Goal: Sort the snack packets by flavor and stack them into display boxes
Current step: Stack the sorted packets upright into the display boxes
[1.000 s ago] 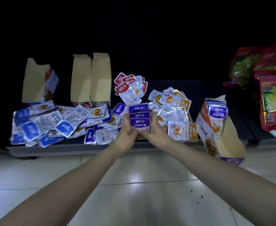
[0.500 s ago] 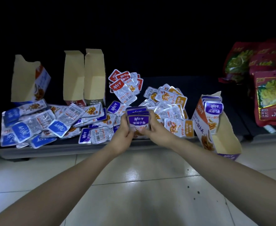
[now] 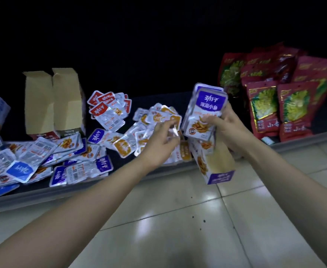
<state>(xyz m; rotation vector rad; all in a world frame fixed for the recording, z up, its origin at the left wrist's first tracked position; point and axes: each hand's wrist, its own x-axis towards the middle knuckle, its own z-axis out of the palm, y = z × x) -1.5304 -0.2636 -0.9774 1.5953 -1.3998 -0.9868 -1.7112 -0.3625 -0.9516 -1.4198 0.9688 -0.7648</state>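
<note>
- Right hand (image 3: pixel 230 130) grips the purple stack (image 3: pixel 207 111), fingers curled round its lower half. The stack is in the air, just above the mouth of the purple box (image 3: pixel 216 161) at the right end of the bench (image 3: pixel 42 192).
- Left hand (image 3: pixel 158 144) is blurred and loosely curled over the orange packets (image 3: pixel 158 117). Cannot tell whether it pinches anything.
- Stack: long axis near upright, top leaning slightly right. Purple header up, printed face toward the camera.
- Risk: a one-handed grip low on slick foil could let the upper packets fan out or slide off. They would drop into the orange pile and mix the flavors.
- Risk: the box's lower end shows past the bench rim, over the floor (image 3: pixel 178 219). What steadies it is unclear, so pushing the stack in could tip it off.
- Risk: a tilted stack may catch the box lip and buckle.
</note>
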